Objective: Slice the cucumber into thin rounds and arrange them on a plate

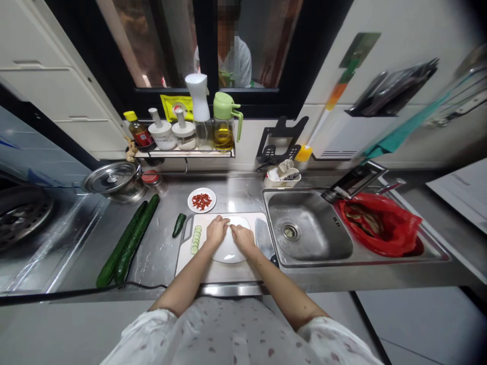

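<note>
My left hand point(217, 230) and my right hand point(243, 238) meet over a white plate point(229, 254) on the cutting board point(232, 274). The fingers of both are closed, their tips together near the plate's far part. Whatever they pinch is small and pale; I cannot make it out. Left of my left hand lies a row of overlapping cucumber slices point(196, 240). A knife point(263, 236) rests along the board's right side, its dark handle toward me. Beyond the board's left corner is a cucumber piece point(179, 225). Chopped red pieces point(201, 201) fill a small white dish point(190, 204).
Two long cucumbers point(131, 242) lie on the left of the steel counter. A lidded pot point(114, 180) and a red-lidded jar point(154, 181) stand behind them. To the right are the sink point(315, 238) and a red plastic bag point(395, 233). A shelf point(182, 153) carries seasoning bottles.
</note>
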`<action>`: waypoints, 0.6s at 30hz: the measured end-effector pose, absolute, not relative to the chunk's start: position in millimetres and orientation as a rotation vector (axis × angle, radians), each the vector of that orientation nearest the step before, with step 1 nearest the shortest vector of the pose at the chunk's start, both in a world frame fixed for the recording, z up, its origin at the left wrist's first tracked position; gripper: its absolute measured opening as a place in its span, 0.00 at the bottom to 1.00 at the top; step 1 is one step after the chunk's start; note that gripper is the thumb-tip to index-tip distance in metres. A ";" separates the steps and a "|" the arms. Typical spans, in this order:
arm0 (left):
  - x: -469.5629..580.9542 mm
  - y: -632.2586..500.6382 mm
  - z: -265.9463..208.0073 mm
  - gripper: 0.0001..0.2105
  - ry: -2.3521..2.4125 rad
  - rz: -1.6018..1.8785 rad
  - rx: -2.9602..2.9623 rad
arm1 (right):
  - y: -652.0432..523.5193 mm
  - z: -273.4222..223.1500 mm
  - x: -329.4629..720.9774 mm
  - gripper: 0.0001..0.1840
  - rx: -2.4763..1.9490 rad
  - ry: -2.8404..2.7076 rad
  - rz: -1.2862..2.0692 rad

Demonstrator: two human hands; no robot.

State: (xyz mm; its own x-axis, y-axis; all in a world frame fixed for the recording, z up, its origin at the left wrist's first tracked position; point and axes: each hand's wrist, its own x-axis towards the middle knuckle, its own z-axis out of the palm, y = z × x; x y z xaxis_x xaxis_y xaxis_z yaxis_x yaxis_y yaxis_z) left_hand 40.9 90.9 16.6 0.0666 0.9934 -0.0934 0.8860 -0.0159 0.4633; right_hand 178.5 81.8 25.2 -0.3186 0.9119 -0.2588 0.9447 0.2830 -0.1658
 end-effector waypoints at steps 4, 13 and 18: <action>40.6 92.0 13.4 0.14 1.878 0.344 1.936 | 80.1 25.0 178.8 0.19 1.748 2.412 -0.416; 43.9 92.9 11.1 0.13 1.907 0.410 1.892 | 83.2 24.0 176.9 0.20 1.760 2.404 -0.447; 44.3 91.6 9.2 0.13 1.920 0.431 1.899 | 80.7 20.4 176.5 0.21 1.760 2.425 -0.435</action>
State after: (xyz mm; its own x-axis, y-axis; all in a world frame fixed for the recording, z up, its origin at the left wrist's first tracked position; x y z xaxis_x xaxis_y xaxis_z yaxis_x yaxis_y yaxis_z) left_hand 44.3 91.6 9.2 0.0067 0.9976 -0.0683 0.8727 0.0275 0.4875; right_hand 176.5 80.7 20.4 -0.3196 0.9119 -0.2574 0.9445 0.2850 -0.1631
